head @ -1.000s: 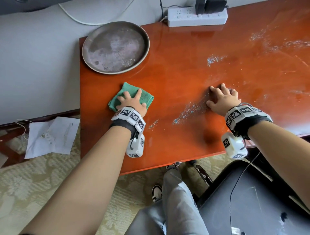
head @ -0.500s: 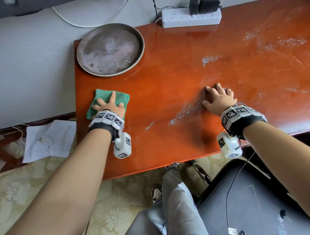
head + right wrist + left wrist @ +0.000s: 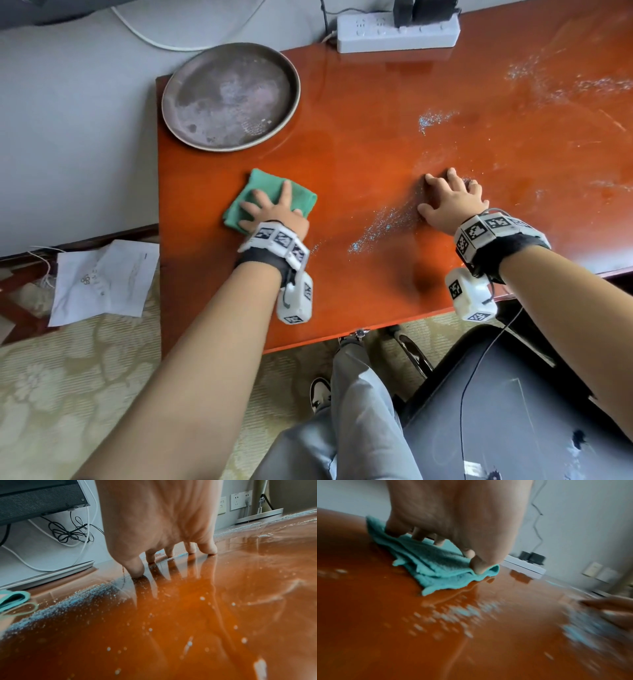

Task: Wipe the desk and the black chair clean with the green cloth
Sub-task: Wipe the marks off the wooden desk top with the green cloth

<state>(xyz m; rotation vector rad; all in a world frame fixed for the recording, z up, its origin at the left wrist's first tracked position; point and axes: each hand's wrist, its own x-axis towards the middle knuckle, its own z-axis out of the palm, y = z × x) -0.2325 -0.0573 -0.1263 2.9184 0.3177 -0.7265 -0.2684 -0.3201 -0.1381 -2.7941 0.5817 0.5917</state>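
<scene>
My left hand (image 3: 274, 214) presses the green cloth (image 3: 301, 200) flat with spread fingers (image 3: 476, 566) on the surface (image 3: 359, 137). My right hand (image 3: 452, 202) rests fingers spread beside scattered crumbs (image 3: 380, 228).

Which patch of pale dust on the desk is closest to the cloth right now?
The long streak between the hands lies nearest the green cloth; the others sit farther right.

The desk (image 3: 376, 102) is glossy orange-red, flecked with pale blue-white specks (image 3: 380, 229) at mid-frame. The folded cloth (image 3: 267, 186) is teal green. Upper left, the round tray (image 3: 231, 97) is mottled grey-brown. The power strip (image 3: 397, 32) is white, the chair (image 3: 513, 411) black, the carpet (image 3: 68, 377) beige with a pale floral pattern. The wristbands (image 3: 274, 240) carry black-and-white square markers.
</scene>
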